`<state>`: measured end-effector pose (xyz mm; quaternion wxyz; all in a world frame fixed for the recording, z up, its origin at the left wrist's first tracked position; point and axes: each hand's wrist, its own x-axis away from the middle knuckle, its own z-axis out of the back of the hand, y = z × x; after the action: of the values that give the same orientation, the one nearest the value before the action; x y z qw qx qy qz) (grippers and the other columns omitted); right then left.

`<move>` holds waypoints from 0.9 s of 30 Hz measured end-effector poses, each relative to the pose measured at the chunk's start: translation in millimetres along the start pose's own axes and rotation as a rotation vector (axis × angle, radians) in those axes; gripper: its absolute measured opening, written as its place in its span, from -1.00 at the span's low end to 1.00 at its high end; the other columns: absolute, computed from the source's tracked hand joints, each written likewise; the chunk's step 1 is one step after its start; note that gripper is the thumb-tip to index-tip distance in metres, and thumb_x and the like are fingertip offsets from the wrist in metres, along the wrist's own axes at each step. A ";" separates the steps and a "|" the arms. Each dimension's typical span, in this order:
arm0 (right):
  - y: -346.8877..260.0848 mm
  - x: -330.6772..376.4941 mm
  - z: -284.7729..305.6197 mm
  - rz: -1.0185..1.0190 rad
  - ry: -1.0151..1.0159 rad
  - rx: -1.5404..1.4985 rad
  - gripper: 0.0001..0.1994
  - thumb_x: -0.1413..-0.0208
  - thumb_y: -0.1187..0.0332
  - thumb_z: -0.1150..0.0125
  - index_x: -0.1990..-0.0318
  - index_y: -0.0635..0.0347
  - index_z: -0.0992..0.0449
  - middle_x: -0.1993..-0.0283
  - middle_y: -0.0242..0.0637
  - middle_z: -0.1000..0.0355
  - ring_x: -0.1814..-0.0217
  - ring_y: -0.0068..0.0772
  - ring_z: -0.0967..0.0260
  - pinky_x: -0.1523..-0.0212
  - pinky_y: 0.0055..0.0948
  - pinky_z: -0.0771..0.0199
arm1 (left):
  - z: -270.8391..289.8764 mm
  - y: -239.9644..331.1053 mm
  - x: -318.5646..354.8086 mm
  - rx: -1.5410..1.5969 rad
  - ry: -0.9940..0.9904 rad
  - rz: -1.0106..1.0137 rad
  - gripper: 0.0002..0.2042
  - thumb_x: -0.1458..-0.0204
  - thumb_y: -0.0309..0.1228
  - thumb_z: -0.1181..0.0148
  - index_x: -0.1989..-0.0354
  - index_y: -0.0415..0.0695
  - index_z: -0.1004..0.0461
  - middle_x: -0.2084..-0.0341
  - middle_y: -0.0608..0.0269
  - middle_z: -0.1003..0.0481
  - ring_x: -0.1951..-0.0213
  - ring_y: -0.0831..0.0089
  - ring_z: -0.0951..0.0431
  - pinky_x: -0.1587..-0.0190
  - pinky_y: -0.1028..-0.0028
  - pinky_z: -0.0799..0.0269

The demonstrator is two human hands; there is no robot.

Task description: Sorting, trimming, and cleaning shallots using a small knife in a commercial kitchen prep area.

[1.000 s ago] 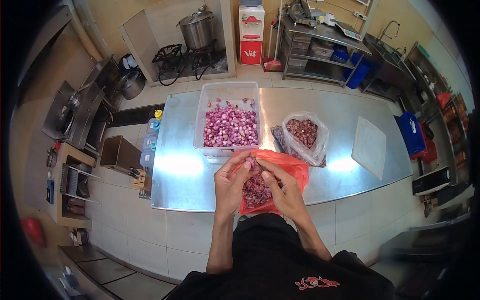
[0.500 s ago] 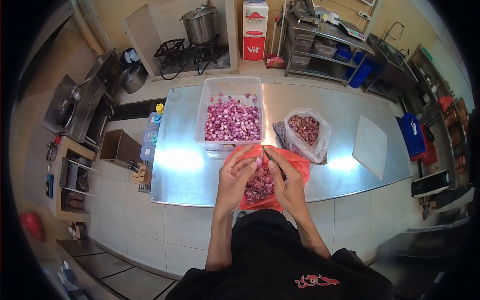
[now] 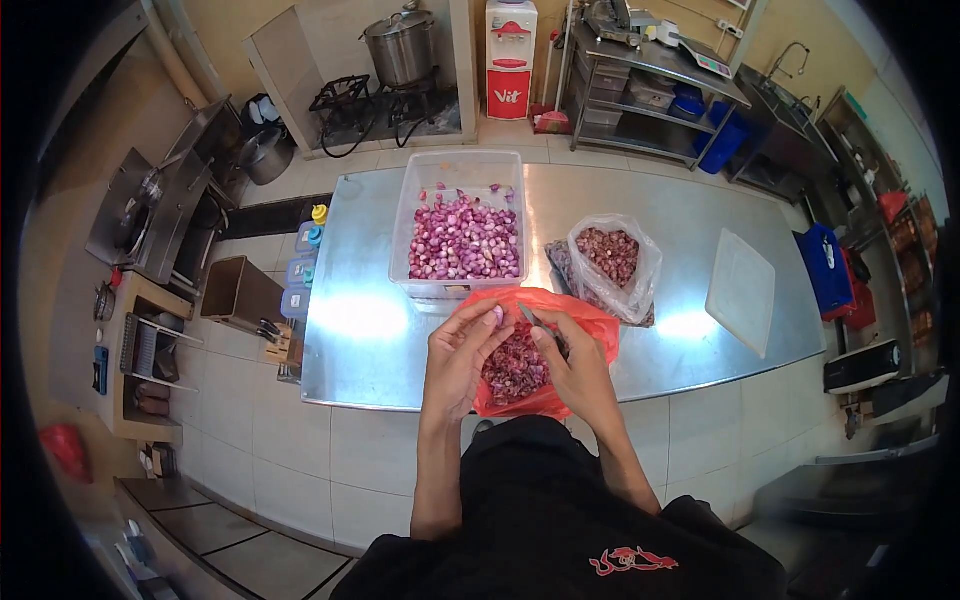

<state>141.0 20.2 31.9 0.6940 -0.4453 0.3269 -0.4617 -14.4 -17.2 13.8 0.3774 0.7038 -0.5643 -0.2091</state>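
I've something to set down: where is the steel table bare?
The steel table is bare left of the clear tub and behind the whitish bag toward the far edge; a narrower strip runs between that bag and the flat lid. Crowded: the near middle, with the red bag under the left hand and right hand.

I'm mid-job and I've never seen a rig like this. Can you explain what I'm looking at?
There is no robot here: these are a person's bare hands, seen from a wide fisheye camera worn on their head, looking down. Every picture comes from that one view, so straight edges bend near the rim.

The left hand holds a purple shallot; the right hand holds what looks like a small knife.

On the steel table, an open red bag lies beneath the hands. Beyond it stands a tub of shallots; to the right are a clear bag of browner bulbs and a flat whitish panel.
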 end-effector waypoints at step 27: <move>-8.8 4.1 1.8 -0.004 -0.249 -0.401 -0.61 -0.27 0.36 -0.03 -0.23 0.19 -0.27 0.41 -0.50 -0.32 0.46 -0.79 -0.13 0.48 -0.72 -0.13 | -7.5 5.5 6.7 0.003 0.043 -0.096 -0.77 -0.09 -0.60 -0.14 0.07 -0.37 -0.46 0.17 0.07 -0.52 0.14 0.41 -0.56 0.03 0.44 -0.53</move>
<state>141.0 15.4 40.5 0.6257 -0.6284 0.3234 -0.3303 -10.6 -21.8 23.6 0.3778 0.7350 -0.5222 -0.2108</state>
